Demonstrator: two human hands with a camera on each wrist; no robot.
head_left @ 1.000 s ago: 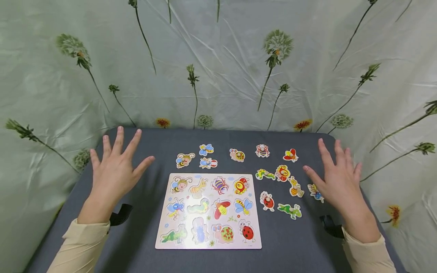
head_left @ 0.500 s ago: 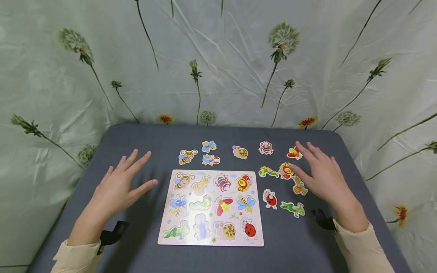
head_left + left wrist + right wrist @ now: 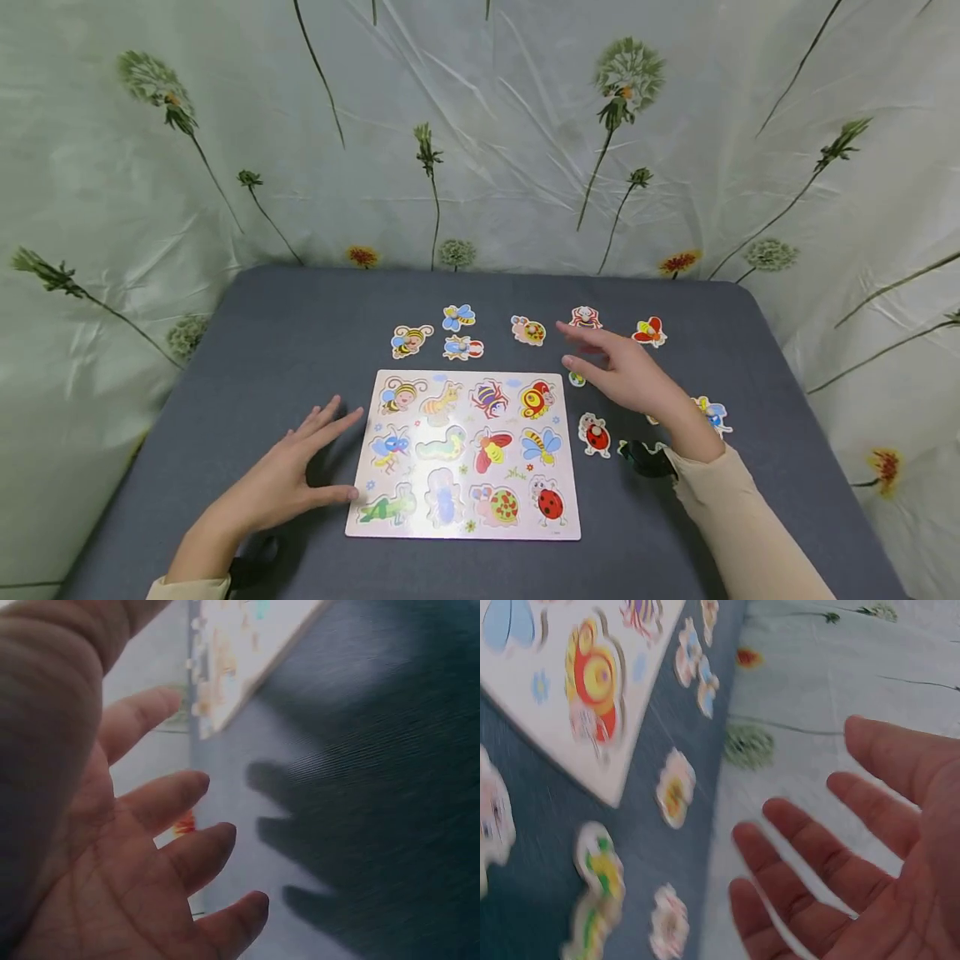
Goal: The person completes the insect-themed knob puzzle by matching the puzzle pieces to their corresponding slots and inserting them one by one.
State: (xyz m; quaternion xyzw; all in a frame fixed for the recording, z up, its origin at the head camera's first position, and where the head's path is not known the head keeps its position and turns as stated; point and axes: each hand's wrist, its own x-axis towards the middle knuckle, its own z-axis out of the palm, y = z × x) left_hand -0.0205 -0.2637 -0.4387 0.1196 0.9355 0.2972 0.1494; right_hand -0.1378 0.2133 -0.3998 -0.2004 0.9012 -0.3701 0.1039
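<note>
An insect puzzle board (image 3: 462,454) lies flat on the table, its printed recesses without pieces in them. At its left edge is my left hand (image 3: 281,475), fingers spread and holding nothing; whether the thumb touches the board I cannot tell. My right hand (image 3: 626,367) hovers beyond the board's far right corner, fingers loosely extended with nothing in them. Nearest to it are the spider piece (image 3: 585,317), the snail piece (image 3: 528,331) and the caterpillar piece (image 3: 600,881), which it mostly covers in the head view. The ladybug piece (image 3: 595,436) lies right of the board.
Behind the board lie a bee piece (image 3: 412,342), a blue-winged piece (image 3: 458,317) and a beetle-like piece (image 3: 463,347). A red-winged piece (image 3: 648,332) and a blue piece (image 3: 712,414) lie to the right. A floral curtain (image 3: 510,167) hangs behind the dark table (image 3: 315,321).
My right hand has moved left and inward over the pieces, from the table's right side. My left hand has come down and toward the board's left edge. The pieces look unmoved.
</note>
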